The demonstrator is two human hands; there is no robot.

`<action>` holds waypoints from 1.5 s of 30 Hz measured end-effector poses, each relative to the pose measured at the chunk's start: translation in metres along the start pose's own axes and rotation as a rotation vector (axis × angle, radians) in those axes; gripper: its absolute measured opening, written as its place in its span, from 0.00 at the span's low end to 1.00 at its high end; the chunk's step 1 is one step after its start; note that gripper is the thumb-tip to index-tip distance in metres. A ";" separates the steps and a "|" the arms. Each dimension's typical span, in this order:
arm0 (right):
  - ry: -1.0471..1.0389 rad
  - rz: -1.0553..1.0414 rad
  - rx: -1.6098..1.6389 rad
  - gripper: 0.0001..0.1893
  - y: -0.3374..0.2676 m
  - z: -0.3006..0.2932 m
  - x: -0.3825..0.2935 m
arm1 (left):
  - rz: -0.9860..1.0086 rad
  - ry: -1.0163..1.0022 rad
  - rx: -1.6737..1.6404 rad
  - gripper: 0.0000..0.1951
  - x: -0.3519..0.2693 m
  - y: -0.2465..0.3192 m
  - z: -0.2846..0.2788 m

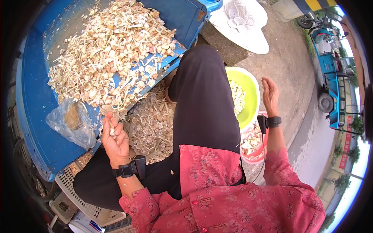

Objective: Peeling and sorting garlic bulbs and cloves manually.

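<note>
My left hand [116,142] is at the near edge of a blue metal truck bed [38,116], its fingers closed on a pale garlic clove [112,129]. Just beyond it spreads a big heap of garlic cloves, dry skins and stems [116,52]. Out to the right, my right hand [270,94] hovers beside a lime-green bowl [251,93], fingers extended, with nothing visible in it. Peeled cloves [237,97] lie in that bowl, partly hidden by my knee. Below the bowl, a red-pink basin [256,155] holds garlic pieces and skins [251,142].
A clear plastic bag [71,125] with something brown inside rests on the bed. Skins and stems [151,125] pile up between my legs. A white perforated crate [72,186] stands at lower left. A white sun hat [242,24] lies top right; a blue three-wheeler [330,78] is beyond.
</note>
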State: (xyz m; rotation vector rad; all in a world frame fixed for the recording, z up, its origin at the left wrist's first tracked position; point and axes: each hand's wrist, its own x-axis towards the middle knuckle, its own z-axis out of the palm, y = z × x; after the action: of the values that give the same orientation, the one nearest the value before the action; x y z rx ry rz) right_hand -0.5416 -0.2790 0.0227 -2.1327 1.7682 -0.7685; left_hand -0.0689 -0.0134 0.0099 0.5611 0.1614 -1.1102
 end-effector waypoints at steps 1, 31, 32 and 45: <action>-0.058 -0.126 -0.247 0.12 0.012 -0.005 -0.005 | 0.004 0.056 0.008 0.14 -0.003 -0.005 0.019; -0.893 -1.004 0.338 0.05 -0.371 0.286 -0.009 | 0.167 0.075 0.204 0.13 -0.004 0.058 0.010; -0.954 -0.773 0.299 0.03 -0.363 0.279 -0.005 | 0.163 0.051 0.255 0.13 0.000 0.049 0.017; -0.961 -0.501 0.961 0.06 -0.412 0.193 -0.057 | 0.228 0.090 0.509 0.15 0.006 0.024 0.035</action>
State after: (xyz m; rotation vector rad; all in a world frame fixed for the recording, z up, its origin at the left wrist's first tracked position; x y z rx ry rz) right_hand -0.1013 -0.1570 0.0643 -1.7139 0.2595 -0.3976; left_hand -0.0498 -0.0280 0.0458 1.0579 -0.1116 -0.9016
